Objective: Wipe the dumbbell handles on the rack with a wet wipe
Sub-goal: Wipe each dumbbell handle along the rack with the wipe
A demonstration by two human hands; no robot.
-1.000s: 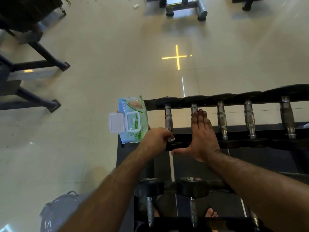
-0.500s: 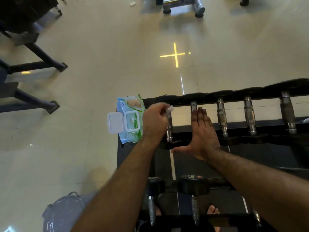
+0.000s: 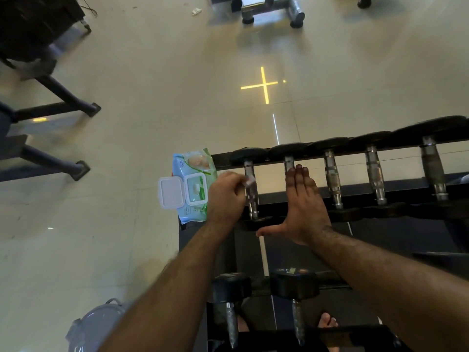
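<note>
Your left hand [image 3: 225, 196] is curled round the first dumbbell handle [image 3: 251, 194] at the left end of the rack [image 3: 355, 191], its fingers closed on a small white wet wipe [image 3: 249, 180] pressed against the upper part of the bar. That handle runs front to back across the rack's top tier, from the near rail to the far one, so any stroke you make has to follow that line — toward you or away. Your right hand [image 3: 302, 207] lies flat and open, fingers straight, over the second handle [image 3: 289, 162], holding nothing; only the handle's far tip shows past your fingertips. It is the nearer hand to the unwiped handles further right, but the wipe is in your left.

The wipes pack [image 3: 191, 184], lid flipped open, sits at the rack's left edge just beside your left hand. Lower-tier dumbbells [image 3: 294, 283] lie beneath your forearms — clear of the stroke.
</note>
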